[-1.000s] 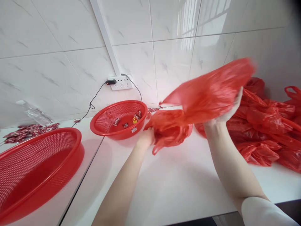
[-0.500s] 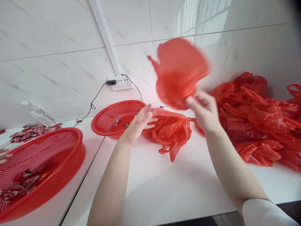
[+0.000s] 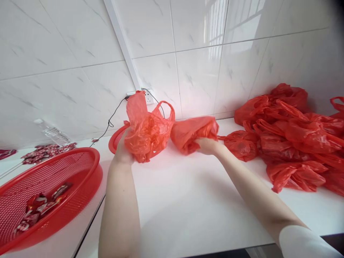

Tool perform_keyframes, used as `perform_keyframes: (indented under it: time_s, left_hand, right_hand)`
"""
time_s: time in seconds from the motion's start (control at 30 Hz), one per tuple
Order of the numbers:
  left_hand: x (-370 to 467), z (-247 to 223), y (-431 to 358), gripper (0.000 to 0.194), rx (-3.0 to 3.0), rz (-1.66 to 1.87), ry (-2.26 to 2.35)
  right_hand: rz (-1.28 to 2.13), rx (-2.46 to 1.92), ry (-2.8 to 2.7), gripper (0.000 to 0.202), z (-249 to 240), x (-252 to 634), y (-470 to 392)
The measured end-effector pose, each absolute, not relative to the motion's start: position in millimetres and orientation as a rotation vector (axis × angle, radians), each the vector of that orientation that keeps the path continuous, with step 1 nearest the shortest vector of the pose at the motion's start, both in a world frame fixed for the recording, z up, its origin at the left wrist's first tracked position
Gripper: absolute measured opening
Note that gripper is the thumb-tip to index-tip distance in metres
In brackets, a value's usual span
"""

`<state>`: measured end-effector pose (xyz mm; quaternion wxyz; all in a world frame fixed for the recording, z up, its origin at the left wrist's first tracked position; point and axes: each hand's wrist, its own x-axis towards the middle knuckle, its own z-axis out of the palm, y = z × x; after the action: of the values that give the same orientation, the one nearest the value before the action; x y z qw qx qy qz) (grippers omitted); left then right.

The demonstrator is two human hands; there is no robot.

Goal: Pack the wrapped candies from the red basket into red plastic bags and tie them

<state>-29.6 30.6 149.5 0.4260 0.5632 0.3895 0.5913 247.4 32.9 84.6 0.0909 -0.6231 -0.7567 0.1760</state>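
Note:
My left hand is closed on a crumpled red plastic bag, held up over the small red basket; the bag covers most of its fingers. To the right, my right hand grips another red bag, its fingers partly hidden in the folds. This second bag is just above the white table, close beside the first.
A heap of red plastic bags lies at the right. A large red basket with wrapped packets stands at the left. Behind it are more packets, a clear bottle and a cable.
My left hand has taken hold of the crumpled bag and lifted it leftward over the small basket. My right hand has brought its bag down and left, near the table.

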Motion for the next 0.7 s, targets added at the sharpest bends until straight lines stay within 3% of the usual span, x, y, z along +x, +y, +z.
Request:
perform_keyframes:
  time_s: [0.17, 0.3, 0.4, 0.57, 0.7]
  left_hand:
    - [-26, 148, 25, 0.008, 1.498, 1.343, 0.870]
    - [-12, 150, 20, 0.007, 1.554, 1.175, 0.786]
    - [-2, 149, 20, 0.004, 1.646, 1.142, 0.812]
    - [9, 148, 19, 0.007, 1.782, 1.095, 0.897]
    - [14, 152, 8, 0.011, 1.926, 1.010, 0.940]
  right_hand:
    - [0.307, -1.644, -1.996, 0.027, 107, 264, 21]
    - [0.339, -1.069, -1.779, 0.028, 135, 257, -14]
    - [0.470, -0.880, -1.821, 0.029, 146, 250, -31]
    - [0.596, -0.962, -2.140, 0.047, 145, 250, -32]
    - [0.644, -1.244, -2.364, 0.038, 129, 236, -25]
